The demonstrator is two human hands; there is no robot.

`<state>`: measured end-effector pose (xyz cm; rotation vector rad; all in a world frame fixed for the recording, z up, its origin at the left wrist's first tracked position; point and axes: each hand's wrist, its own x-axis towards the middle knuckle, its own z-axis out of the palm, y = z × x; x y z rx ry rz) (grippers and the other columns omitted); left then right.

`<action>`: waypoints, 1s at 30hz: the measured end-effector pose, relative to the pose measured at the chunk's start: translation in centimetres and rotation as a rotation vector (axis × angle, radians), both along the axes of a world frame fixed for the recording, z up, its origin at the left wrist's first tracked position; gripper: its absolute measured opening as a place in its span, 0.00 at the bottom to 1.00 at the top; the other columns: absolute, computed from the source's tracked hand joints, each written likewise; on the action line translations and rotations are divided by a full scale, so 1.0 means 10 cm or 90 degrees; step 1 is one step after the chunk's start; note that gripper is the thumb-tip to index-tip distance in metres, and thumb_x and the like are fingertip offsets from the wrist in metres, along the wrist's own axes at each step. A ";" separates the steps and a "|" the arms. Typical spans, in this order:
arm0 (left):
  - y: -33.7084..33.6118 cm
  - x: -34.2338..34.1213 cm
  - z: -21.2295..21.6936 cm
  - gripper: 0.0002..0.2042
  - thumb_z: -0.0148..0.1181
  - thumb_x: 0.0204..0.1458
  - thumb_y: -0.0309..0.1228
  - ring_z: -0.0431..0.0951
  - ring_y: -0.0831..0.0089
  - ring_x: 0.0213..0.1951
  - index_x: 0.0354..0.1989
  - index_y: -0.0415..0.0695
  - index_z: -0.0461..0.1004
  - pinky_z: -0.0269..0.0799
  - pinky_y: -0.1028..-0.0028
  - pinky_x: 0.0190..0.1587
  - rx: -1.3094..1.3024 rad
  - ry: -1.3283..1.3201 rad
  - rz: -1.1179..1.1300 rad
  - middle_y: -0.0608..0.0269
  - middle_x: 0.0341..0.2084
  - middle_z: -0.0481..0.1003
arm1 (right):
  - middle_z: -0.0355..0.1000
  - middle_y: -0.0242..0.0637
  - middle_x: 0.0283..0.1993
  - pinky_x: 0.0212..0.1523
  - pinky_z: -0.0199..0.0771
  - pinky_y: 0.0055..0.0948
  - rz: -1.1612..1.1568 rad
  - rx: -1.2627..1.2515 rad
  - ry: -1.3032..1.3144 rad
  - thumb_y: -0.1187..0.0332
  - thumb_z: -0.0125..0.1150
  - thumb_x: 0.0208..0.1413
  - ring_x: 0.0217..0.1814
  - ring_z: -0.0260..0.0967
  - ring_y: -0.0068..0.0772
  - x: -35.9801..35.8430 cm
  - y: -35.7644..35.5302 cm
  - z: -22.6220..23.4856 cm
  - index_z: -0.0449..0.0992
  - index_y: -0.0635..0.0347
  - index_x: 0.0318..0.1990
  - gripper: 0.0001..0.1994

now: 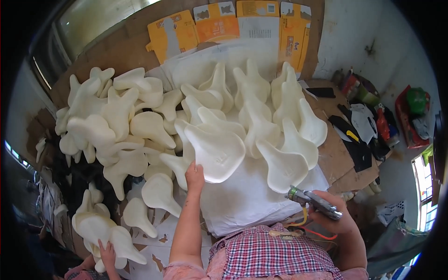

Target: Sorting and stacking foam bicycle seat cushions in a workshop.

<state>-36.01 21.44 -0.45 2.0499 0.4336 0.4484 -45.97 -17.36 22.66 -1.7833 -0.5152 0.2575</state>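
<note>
My left hand (194, 177) is closed on the edge of a cream foam bicycle saddle (217, 154), its wide end toward me. In my right hand (337, 212), to the right of the white sheet, is a metal spray gun (313, 201) with its nozzle pointing left. A yellow hose and a red hose run below the gun. Just left of the nozzle lies another foam saddle (285, 169), at the near end of rows of overlapping foam saddles (254, 114). My right fingers are partly hidden behind the gun.
A large heap of foam saddles (116, 112) fills the left. At the lower left a co-worker's hand (107, 254) touches more saddles. White sheeting (242, 200) covers the table; flattened yellow cartons (217, 21) stand behind. A yellow-handled cutter (352, 136) lies among dark scraps at right.
</note>
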 end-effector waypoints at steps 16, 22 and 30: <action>1.13 0.47 -0.66 0.30 0.57 0.50 0.30 0.69 0.70 0.43 0.62 0.46 0.53 0.68 0.72 0.39 -0.260 0.093 0.122 0.63 0.47 0.68 | 0.72 0.35 0.37 0.42 0.67 0.24 0.041 -0.104 0.137 0.73 0.62 0.48 0.39 0.68 0.24 0.34 0.48 -0.10 0.65 0.60 0.54 0.24; 0.77 0.58 -0.49 0.31 0.62 0.41 0.24 0.67 0.62 0.50 0.57 0.44 0.59 0.63 0.67 0.52 -0.205 -0.043 0.087 0.53 0.51 0.63 | 0.72 0.38 0.36 0.38 0.71 0.28 -0.020 -0.022 0.051 0.73 0.62 0.46 0.36 0.70 0.27 0.43 0.72 0.06 0.63 0.65 0.55 0.26; 0.68 0.14 0.10 0.27 0.59 0.43 0.21 0.69 0.62 0.44 0.55 0.41 0.61 0.65 0.68 0.50 -0.070 -0.072 0.101 0.56 0.46 0.62 | 0.72 0.36 0.34 0.37 0.70 0.24 -0.003 0.020 0.072 0.75 0.63 0.44 0.34 0.69 0.24 0.38 0.59 0.14 0.64 0.61 0.55 0.27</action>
